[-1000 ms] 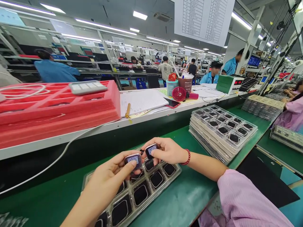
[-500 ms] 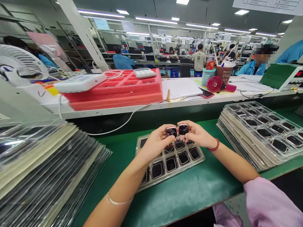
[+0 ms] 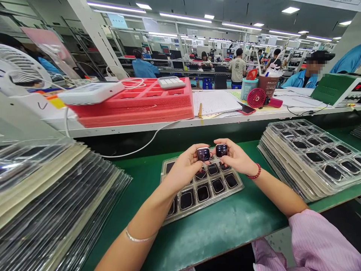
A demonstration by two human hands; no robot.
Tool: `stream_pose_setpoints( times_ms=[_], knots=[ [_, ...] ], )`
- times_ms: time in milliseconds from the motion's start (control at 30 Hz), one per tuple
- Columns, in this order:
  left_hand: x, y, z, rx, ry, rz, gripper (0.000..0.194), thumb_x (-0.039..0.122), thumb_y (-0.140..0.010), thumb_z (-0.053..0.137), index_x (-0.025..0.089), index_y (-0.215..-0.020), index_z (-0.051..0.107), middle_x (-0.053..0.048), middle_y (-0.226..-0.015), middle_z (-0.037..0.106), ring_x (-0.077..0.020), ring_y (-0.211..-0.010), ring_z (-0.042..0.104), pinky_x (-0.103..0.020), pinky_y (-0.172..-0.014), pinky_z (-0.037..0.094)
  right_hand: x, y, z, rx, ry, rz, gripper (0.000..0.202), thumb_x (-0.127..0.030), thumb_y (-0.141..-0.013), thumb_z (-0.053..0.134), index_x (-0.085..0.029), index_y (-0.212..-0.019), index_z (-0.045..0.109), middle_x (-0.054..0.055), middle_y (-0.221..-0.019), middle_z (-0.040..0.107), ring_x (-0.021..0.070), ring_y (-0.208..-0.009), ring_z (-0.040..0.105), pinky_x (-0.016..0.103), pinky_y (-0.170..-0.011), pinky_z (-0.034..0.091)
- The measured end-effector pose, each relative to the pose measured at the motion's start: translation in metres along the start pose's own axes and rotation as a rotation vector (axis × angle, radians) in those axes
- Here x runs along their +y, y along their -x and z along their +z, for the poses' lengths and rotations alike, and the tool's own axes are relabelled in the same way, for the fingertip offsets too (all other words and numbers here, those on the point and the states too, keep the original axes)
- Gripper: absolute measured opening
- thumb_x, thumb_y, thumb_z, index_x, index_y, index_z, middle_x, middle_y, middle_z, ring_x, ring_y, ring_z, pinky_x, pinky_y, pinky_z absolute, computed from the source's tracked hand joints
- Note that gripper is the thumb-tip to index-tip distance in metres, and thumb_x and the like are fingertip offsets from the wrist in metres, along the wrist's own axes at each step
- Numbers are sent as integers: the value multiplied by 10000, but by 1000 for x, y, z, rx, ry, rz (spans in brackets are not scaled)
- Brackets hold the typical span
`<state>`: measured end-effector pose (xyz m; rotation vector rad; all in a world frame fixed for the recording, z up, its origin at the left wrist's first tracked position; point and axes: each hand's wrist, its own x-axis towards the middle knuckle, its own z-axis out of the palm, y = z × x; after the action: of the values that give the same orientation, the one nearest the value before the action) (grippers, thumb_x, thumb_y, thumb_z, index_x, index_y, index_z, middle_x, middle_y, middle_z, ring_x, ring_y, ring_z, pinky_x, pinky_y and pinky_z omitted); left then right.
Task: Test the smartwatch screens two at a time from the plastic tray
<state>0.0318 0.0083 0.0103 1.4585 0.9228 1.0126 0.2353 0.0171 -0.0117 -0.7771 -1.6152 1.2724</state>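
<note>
My left hand (image 3: 186,165) is closed on a square smartwatch (image 3: 203,154) with a dark, glossy face. A second watch (image 3: 221,150) is gripped by the fingers of my right hand (image 3: 237,156). The two watches are held up side by side with a small gap between them. Beneath both hands lies a clear plastic tray (image 3: 197,206) with dark square watches in its compartments, such as one watch (image 3: 203,192) in the front row. My left hand and forearm hide part of the tray's left side.
Stacked trays stand at the left (image 3: 56,203) and the right (image 3: 313,156). A shelf behind bears red foam (image 3: 135,111), papers (image 3: 214,102), a cup (image 3: 249,88) and a small fan (image 3: 256,98). A white cable (image 3: 146,145) hangs down. People sit and stand farther back.
The two watches have moved slightly apart and tilted, and their lit dials no longer show. Both hands are a little higher over the tray. The camera view has shifted slightly.
</note>
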Motion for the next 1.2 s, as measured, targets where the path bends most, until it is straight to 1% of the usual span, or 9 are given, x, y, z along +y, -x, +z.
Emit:
stream_pose_setpoints(
  times_ms=[133, 500, 633, 733, 800, 900, 1000, 1100, 1200],
  knots=[
    [0, 1, 1, 14, -25, 32, 486, 211, -654, 728, 170, -1118, 589, -62, -980, 714, -211, -895, 677, -314, -785, 528, -1, 1, -1, -48, -27, -11, 607, -75, -716, 528, -184, -1309, 456, 96, -1190, 660, 93, -733, 633, 209, -591, 546],
    [2, 5, 5, 64, -67, 52, 403, 335, -678, 791, 167, -1006, 626, -51, -910, 708, -209, -819, 668, -309, -722, 533, -7, 3, 0, -81, -53, 1, 486, -152, -796, 533, -176, -1280, 502, 87, -1165, 694, 104, -727, 655, 228, -617, 556],
    [0, 5, 5, 46, -78, 40, 361, 384, -787, 673, 154, -1064, 647, -52, -893, 702, -182, -711, 661, -270, -579, 491, -5, 4, 1, 41, 59, -26, 308, -212, -856, 508, -160, -1154, 567, 58, -987, 716, 91, -618, 593, 228, -569, 502],
    [0, 4, 5, 39, -22, 1, 410, 341, -806, 571, 151, -1166, 621, -68, -963, 715, -197, -759, 680, -272, -570, 491, -2, 4, 3, 138, 199, -99, 214, -197, -820, 592, -161, -1031, 594, 28, -866, 690, 123, -711, 613, 264, -679, 509],
    [1, 4, 5, 32, 5, -9, 454, 272, -752, 567, 156, -1190, 605, -72, -1001, 720, -202, -800, 681, -270, -584, 495, -2, 4, 3, 126, 224, -124, 257, -171, -787, 612, -161, -1042, 587, 32, -885, 683, 144, -792, 629, 277, -729, 507],
    [2, 3, 3, 40, -17, 9, 506, 215, -669, 647, 162, -1169, 594, -71, -1002, 721, -205, -822, 678, -265, -608, 500, -4, 4, 2, 22, 146, -87, 432, -130, -760, 569, -165, -1188, 529, 57, -1016, 691, 124, -770, 615, 247, -664, 501],
    [3, 4, 1, 88, -56, 29, 428, 293, -683, 738, 155, -1072, 620, -66, -938, 719, -196, -775, 672, -296, -675, 532, -5, 4, 0, -52, 69, -22, 494, -151, -798, 521, -176, -1289, 482, 72, -1100, 684, 92, -683, 593, 223, -597, 508],
    [4, 4, 1, 95, -90, 34, 371, 374, -725, 738, 156, -1007, 635, -61, -894, 717, -183, -703, 655, -311, -667, 538, -5, 4, 0, -75, 43, -5, 486, -179, -835, 500, -183, -1320, 476, 78, -1140, 675, 81, -661, 594, 215, -576, 521],
    [4, 5, 2, 70, -103, 36, 448, 322, -682, 762, 163, -1077, 622, -75, -959, 728, -216, -812, 685, -314, -708, 546, -5, 4, 1, -84, 37, -21, 551, -139, -797, 530, -188, -1341, 456, 83, -1178, 665, 83, -692, 615, 213, -598, 535]
  ],
)
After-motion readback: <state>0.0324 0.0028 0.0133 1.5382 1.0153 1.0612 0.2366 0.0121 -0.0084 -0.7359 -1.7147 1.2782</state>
